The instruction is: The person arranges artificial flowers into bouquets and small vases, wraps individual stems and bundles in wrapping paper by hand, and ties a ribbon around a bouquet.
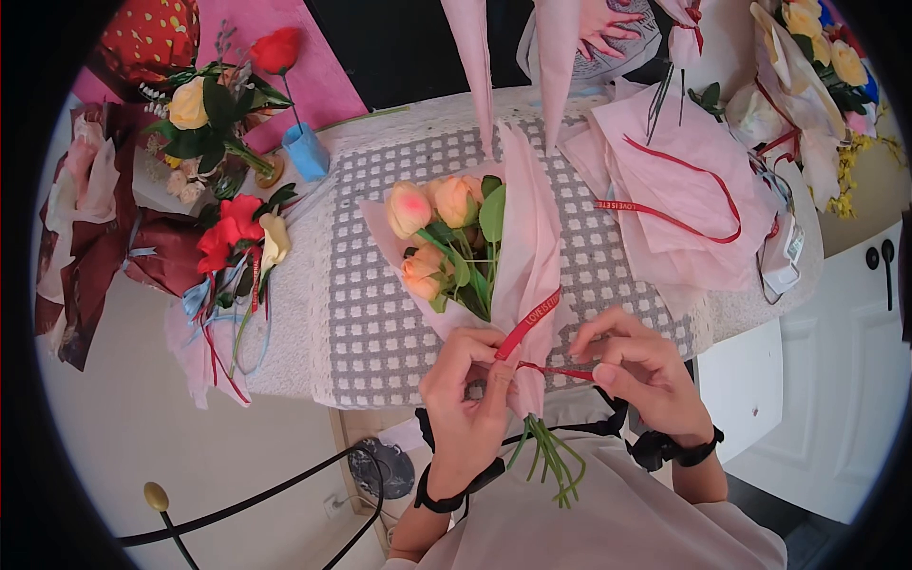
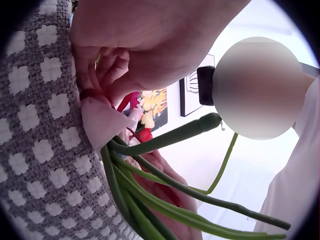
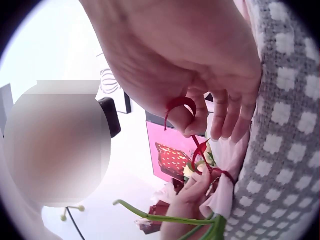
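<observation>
A bouquet of peach roses [image 1: 408,209] in pink wrapping paper [image 1: 532,218] lies on the grey-and-white checked cloth. Its green stems [image 1: 546,456] stick out toward the person's body. Round the paper's narrow waist runs a red ribbon [image 1: 532,323] with printed lettering. My left hand [image 1: 465,389] pinches the ribbon against the wrap, thumb and fingertips at the crossing. Off to the right, my right hand [image 1: 651,370] pinches the ribbon's other end between thumb and forefinger, and that length is drawn straight. In the right wrist view, a ribbon tail [image 3: 181,102] curls over the right thumb.
Pink paper sheets [image 1: 684,190] with a loose red ribbon lie on the right. On the left are a small bouquet of red flowers [image 1: 233,228], a blue cup [image 1: 306,157] and a glass vase [image 1: 268,171]. Rolled pink paper cones [image 1: 470,66] stand at the back.
</observation>
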`<state>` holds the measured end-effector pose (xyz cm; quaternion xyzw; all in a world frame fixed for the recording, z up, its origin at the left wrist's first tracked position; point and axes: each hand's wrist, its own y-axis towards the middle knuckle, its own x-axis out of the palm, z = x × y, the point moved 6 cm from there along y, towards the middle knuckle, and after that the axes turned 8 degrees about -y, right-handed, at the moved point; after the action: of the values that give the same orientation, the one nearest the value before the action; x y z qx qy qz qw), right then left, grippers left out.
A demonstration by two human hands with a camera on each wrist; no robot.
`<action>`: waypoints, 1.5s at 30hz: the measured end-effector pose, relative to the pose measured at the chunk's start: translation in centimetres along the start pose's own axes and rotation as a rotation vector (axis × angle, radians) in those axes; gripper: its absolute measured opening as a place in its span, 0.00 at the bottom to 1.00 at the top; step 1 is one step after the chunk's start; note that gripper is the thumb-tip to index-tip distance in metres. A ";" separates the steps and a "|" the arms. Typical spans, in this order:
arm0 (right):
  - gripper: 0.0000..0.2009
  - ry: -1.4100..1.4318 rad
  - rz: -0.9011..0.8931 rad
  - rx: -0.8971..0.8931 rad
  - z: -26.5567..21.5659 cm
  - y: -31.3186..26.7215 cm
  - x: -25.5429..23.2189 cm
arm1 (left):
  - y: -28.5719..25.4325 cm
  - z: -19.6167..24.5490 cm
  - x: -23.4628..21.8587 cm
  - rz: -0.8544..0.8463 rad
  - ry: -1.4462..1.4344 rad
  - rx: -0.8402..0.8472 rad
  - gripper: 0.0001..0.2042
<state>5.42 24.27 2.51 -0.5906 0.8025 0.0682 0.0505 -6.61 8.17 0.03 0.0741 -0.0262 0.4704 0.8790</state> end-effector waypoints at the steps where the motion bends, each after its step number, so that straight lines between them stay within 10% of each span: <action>1: 0.11 0.135 -0.002 -0.030 0.0 0.2 0.2 | 0.0 -0.1 0.0 0.012 -0.032 -0.018 0.05; 13: 0.14 0.776 0.137 0.201 3.1 1.3 0.1 | -0.4 0.2 -2.1 0.145 0.095 0.151 0.05; 28: 0.16 0.873 0.071 -0.043 0.8 1.7 1.6 | -0.6 0.7 -2.0 0.024 -0.637 -0.034 0.07; 45: 0.12 0.523 0.202 0.163 2.4 0.3 0.1 | -1.8 0.5 -2.2 -0.030 -0.338 -0.107 0.05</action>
<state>5.09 24.68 0.18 -0.4992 0.8459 -0.1461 -0.1178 -6.28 5.33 0.09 0.1056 -0.1974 0.4360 0.8717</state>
